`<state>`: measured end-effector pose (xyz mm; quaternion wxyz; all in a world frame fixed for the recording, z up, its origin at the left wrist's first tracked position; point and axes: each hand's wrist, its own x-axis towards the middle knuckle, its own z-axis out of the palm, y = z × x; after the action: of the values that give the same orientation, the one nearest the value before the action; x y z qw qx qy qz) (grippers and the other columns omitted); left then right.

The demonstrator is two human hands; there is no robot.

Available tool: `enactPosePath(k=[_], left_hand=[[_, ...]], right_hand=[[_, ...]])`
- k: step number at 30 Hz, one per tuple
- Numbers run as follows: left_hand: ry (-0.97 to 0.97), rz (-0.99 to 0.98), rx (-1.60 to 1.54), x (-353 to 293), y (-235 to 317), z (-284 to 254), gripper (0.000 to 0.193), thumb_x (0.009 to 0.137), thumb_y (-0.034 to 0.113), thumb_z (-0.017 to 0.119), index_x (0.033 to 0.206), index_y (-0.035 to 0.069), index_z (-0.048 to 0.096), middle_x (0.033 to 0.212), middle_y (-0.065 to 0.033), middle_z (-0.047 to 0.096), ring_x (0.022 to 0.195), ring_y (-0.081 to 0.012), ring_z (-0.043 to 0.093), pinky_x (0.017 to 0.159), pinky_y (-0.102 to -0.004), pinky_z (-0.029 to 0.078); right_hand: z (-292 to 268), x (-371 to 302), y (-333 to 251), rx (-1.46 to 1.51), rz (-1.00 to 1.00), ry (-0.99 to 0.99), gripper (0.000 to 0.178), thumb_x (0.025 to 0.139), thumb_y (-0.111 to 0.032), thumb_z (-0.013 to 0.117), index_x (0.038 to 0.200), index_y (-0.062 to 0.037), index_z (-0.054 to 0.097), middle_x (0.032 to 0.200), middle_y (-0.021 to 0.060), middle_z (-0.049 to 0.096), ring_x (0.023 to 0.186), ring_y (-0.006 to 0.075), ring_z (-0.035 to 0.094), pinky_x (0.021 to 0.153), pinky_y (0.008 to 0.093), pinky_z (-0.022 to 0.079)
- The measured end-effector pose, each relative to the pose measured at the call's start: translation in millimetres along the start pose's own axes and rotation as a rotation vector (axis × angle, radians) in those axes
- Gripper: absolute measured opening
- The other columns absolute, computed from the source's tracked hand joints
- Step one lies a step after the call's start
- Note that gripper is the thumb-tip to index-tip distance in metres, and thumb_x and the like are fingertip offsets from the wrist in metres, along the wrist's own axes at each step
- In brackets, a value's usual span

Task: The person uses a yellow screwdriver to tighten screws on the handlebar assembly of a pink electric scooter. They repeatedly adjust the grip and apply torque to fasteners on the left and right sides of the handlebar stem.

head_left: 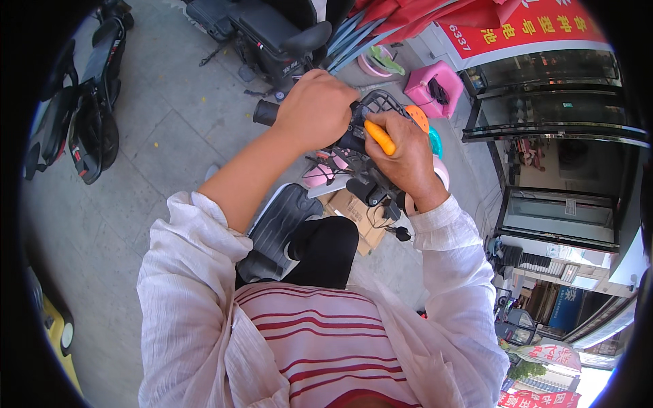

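Both of my hands are at the handlebar of an electric scooter, whose black grip (pixel 266 113) sticks out on the left. My left hand (pixel 314 109) is closed, its back facing up, over the middle of the handlebar. Its fingertips and whatever they hold are hidden. Close by on the right, my right hand (pixel 406 151) is wrapped round a yellow-orange tool handle (pixel 379 137); the tool's working end is hidden among the dark handlebar parts. A black wire basket (pixel 382 102) is just beyond. Loose cables (pixel 331 163) hang below my hands.
Below are the scooter's black footboard (pixel 271 234) and a flat cardboard box (pixel 359 214). Other scooters (pixel 272 41) stand ahead and at far left. A pink stool-like container (pixel 434 90), a pink basin (pixel 374 62) and folded red canopies (pixel 408 20) are beyond. Glass shopfronts line the right.
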<state>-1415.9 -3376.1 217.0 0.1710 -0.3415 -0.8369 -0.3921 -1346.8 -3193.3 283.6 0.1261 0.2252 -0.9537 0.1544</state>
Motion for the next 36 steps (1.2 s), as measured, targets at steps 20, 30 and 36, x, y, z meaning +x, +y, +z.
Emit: enactPosePath(k=[20, 30, 36], left_hand=[[-0.328, 0.059, 0.049, 34, 4, -13, 0.018, 0.086, 0.023, 0.07, 0.096, 0.01, 0.076, 0.094, -0.0127, 0.072, 0.09, -0.0342, 0.067, 0.081, -0.0444, 0.053], [-0.448, 0.106, 0.222, 56, 23, -11, 0.011, 0.086, 0.015, 0.065, 0.089, 0.007, 0.072, 0.086, -0.0153, 0.07, 0.084, -0.0361, 0.067, 0.076, -0.0455, 0.053], [-0.422, 0.149, 0.236, 50, 29, -14, 0.011, 0.082, 0.009, 0.065, 0.088, 0.009, 0.074, 0.084, -0.0159, 0.071, 0.083, -0.035, 0.069, 0.076, -0.0471, 0.054]], right_hand=[[-31, -39, 68, -0.034, 0.325, 0.497, 0.023, 0.083, -0.009, 0.075, 0.105, -0.0056, 0.067, 0.097, 0.0119, 0.071, 0.083, 0.029, 0.071, 0.075, 0.0357, 0.056], [-25, -61, 102, -0.093, 0.348, 0.721, 0.025, 0.084, -0.01, 0.076, 0.107, -0.0035, 0.067, 0.099, 0.0137, 0.071, 0.088, 0.0303, 0.07, 0.077, 0.0372, 0.056], [-29, -62, 98, -0.134, 0.307, 0.67, 0.029, 0.083, -0.011, 0.076, 0.11, -0.0054, 0.066, 0.099, 0.0147, 0.07, 0.088, 0.0336, 0.069, 0.077, 0.0401, 0.055]])
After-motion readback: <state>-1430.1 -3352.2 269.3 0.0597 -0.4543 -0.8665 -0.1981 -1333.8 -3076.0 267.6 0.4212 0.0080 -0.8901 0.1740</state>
